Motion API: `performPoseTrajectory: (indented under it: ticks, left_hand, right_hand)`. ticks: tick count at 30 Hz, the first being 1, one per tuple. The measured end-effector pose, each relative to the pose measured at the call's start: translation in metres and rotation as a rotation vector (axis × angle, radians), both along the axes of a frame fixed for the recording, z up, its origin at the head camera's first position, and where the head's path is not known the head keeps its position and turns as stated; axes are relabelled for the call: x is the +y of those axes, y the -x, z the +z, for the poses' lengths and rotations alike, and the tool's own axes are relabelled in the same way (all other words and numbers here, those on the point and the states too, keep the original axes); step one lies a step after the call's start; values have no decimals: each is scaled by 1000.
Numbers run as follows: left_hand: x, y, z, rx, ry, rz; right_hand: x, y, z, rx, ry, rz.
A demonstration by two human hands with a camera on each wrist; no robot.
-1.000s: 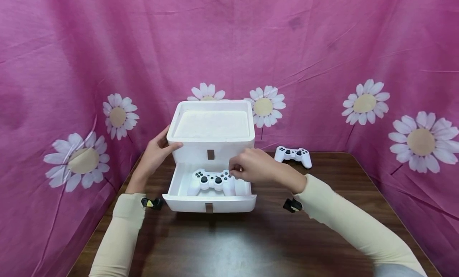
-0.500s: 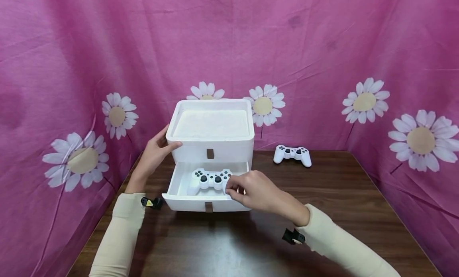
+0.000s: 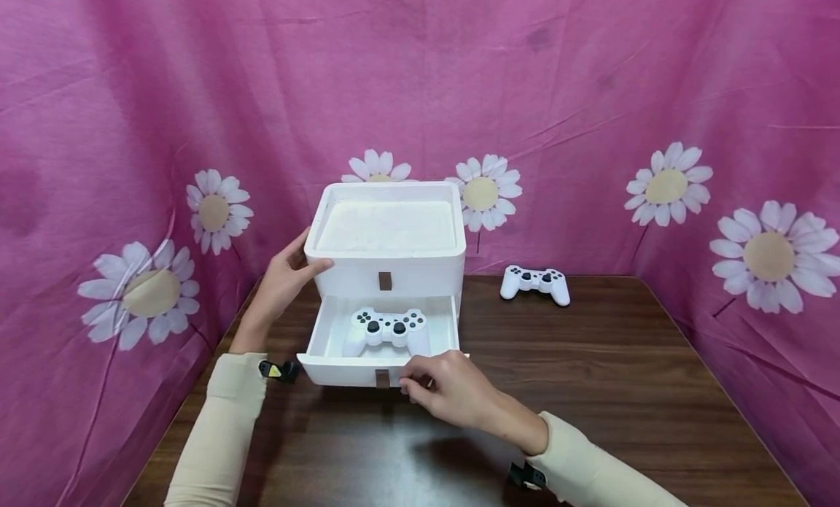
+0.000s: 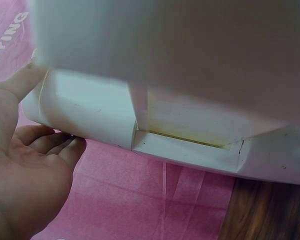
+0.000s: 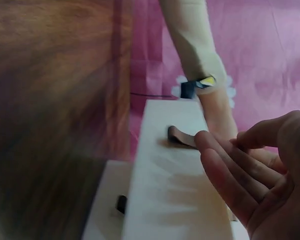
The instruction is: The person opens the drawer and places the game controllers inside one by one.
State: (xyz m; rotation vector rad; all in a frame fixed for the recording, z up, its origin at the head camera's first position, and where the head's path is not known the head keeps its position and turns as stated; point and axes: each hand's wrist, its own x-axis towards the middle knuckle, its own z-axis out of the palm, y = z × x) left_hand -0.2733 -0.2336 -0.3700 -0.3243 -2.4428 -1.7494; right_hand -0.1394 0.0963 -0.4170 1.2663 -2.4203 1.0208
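A white two-drawer box [image 3: 423,275] stands on the table, its lower drawer [image 3: 344,374] pulled out. Inside that drawer lies a white game controller [image 3: 389,330] with black thumbsticks. My left hand [image 3: 281,284] grips the box's upper left corner, thumb over the front edge and fingers along the side. Just in front of the lower drawer, right of its brown pull tab [image 3: 383,378], hovers my right hand [image 3: 453,390]. Its fingers are loosely bent with nothing between them. In the right wrist view the fingertips come close to the tab [image 5: 177,136]; whether they touch it I cannot tell.
A second white controller [image 3: 535,285] lies at the back of the wooden table [image 3: 577,368], right of the box. The upper drawer is closed, with its own brown tab [image 3: 385,281]. A pink flowered cloth [image 3: 558,113] hangs behind and at both sides.
My right hand has drawn back from over the lower drawer's right side, moving down and left to the drawer front. My left hand, the box and both controllers stay where they were.
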Motion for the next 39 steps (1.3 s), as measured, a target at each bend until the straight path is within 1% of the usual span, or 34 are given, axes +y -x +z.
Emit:
performPoseTrajectory:
  ticks: [3,6,11,14,18,25,29,32,34,39]
  left_hand:
    - [1,1,0,4,-5,-2]
    - [1,1,0,4,-4,-1]
    - [1,1,-1,-1,2,5]
    - [0,2,-1,3,-2,4]
    - [-1,3,-2,9,-1,2]
    - [0,1,-2,8,3,3]
    - [-1,0,-1,0,16,1]
    - [-1,0,-1,1,14,-3]
    - [-1,0,-1,4,10,-4]
    - [-1,1,-3,14,8,0]
  right_hand:
    - [-3,-3,-8,-13,-31,-33]
    - [-6,-6,-15,-7,-68,-69]
    - [-10,-7,-26,-29,-104,-105]
    - [-12,-7,-32,-53,-112,-126]
    - [-15,-7,-37,-109,-98,-128]
    - [-21,-8,-44,-268,-36,-90]
    - [-24,-10,-47,-335,-19,-79]
    - [-25,-11,-47,-415,25,-65]
    - [-27,-12,-48,-490,72,-53]
    - [-32,-16,-49,-721,234,-10]
